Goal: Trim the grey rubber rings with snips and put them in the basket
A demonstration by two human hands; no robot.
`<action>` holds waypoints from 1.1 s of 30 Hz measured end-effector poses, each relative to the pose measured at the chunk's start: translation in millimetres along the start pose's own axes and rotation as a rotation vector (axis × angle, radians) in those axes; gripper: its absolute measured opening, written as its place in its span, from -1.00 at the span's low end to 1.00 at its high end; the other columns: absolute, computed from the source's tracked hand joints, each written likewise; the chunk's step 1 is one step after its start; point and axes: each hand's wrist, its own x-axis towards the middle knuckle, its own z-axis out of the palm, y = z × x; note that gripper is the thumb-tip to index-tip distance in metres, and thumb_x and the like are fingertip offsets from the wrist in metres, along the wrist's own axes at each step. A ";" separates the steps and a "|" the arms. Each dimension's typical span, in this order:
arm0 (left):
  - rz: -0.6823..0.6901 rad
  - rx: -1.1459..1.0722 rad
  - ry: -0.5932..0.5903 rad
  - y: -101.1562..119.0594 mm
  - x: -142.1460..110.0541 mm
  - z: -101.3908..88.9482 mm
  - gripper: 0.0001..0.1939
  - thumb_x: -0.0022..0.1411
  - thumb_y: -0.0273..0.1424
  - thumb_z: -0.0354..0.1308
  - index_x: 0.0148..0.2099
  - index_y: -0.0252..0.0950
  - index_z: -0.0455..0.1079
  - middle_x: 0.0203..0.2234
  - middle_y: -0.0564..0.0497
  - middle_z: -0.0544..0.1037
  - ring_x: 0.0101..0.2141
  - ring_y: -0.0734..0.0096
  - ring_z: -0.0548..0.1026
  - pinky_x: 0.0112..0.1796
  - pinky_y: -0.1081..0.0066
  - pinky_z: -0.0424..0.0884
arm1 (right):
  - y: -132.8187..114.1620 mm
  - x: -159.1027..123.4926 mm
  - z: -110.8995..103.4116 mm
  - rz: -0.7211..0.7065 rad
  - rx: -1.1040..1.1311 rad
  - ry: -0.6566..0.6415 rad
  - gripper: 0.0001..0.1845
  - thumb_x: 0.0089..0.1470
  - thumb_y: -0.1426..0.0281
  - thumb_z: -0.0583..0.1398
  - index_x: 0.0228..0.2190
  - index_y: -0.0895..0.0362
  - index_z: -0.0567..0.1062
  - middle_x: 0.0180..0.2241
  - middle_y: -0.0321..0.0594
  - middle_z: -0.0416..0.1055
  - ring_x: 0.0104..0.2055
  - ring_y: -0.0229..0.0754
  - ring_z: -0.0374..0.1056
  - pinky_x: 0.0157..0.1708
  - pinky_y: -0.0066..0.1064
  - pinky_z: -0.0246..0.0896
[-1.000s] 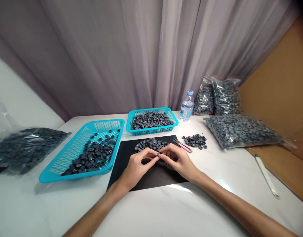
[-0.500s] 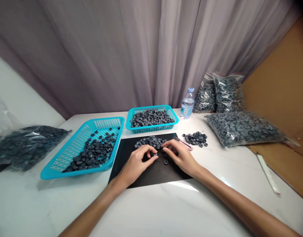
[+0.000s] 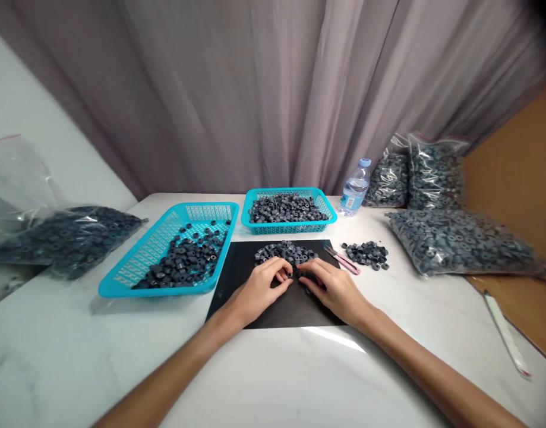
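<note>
Glossy marbled white table (image 3: pixel 264 377), matt black mat (image 3: pixel 277 309), perforated turquoise plastic baskets (image 3: pixel 134 258).

Both hands work over a black mat (image 3: pixel 277 309) on a white surface (image 3: pixel 237 380). The left hand (image 3: pixel 264 288) pinches a small dark ring (image 3: pixel 290 275); the right hand (image 3: pixel 335 288) curls just beside it, near a ring pile (image 3: pixel 286 252). Pink-handled snips (image 3: pixel 344 260) lie over the mat's edge. Two blue baskets of rings, a left one (image 3: pixel 134 255) and a back one (image 3: pixel 289 228), stand near a water bottle (image 3: pixel 355 190) and a lying bag (image 3: pixel 464 241) of rings.
</note>
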 end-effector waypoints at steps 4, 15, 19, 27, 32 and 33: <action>0.028 0.068 -0.022 2.0 -2.0 -1.9 -0.91 0.34 -0.50 0.15 -0.15 -0.21 0.43 -0.27 0.07 0.56 -0.33 0.43 0.55 -0.24 0.42 0.51 | 2.4 2.5 0.0 -0.026 -0.009 0.002 -0.84 0.35 0.41 0.15 -0.08 0.05 0.49 -0.14 -0.15 0.54 -0.13 -0.08 0.50 -0.19 -0.30 0.45; 0.236 0.295 -0.055 -1.9 -1.8 -2.9 -0.83 0.45 -0.48 0.03 -0.04 -0.24 0.44 -0.12 -0.05 0.60 -0.09 0.21 0.57 0.03 0.18 0.43 | 4.6 10.6 -1.6 -0.065 0.038 0.014 -0.87 0.33 0.39 0.19 -0.15 0.05 0.56 -0.15 -0.14 0.56 -0.10 -0.07 0.49 -0.09 -0.26 0.45; 0.261 0.324 -0.037 -2.7 -1.9 -2.8 -0.81 0.46 -0.51 0.00 -0.04 -0.25 0.43 -0.12 -0.06 0.59 -0.08 0.23 0.57 0.03 0.19 0.45 | 5.5 9.7 -1.1 -0.062 0.048 0.025 -0.84 0.33 0.39 0.19 -0.17 0.05 0.60 -0.14 -0.15 0.59 -0.11 -0.10 0.52 -0.09 -0.27 0.46; 0.260 0.345 0.003 -1.2 -2.7 -1.6 -0.82 0.45 -0.52 0.02 -0.04 -0.23 0.42 -0.14 -0.04 0.59 -0.09 0.26 0.56 0.03 0.22 0.43 | -2.6 7.0 -3.1 -0.050 0.034 0.077 -0.75 0.37 0.30 0.14 -0.20 0.05 0.64 -0.14 -0.15 0.58 -0.18 -0.14 0.54 -0.19 -0.34 0.46; 0.259 0.341 0.035 3.3 -1.1 -2.8 -0.83 0.46 -0.51 0.00 -0.06 -0.26 0.42 -0.14 -0.06 0.57 -0.08 0.25 0.53 0.04 0.21 0.37 | -4.9 4.5 -15.9 0.045 -0.024 0.245 -0.64 0.41 0.32 0.06 -0.33 0.10 0.58 -0.25 -0.11 0.51 -0.34 -0.20 0.45 -0.33 -0.37 0.33; 0.261 0.339 0.033 4.9 -1.5 -2.3 -0.83 0.46 -0.50 0.01 -0.07 -0.25 0.43 -0.15 -0.06 0.57 -0.09 0.25 0.53 0.03 0.22 0.37 | -2.9 4.4 -19.4 0.070 -0.037 0.274 -0.64 0.41 0.31 0.05 -0.35 0.10 0.57 -0.27 -0.12 0.50 -0.37 -0.21 0.42 -0.37 -0.38 0.29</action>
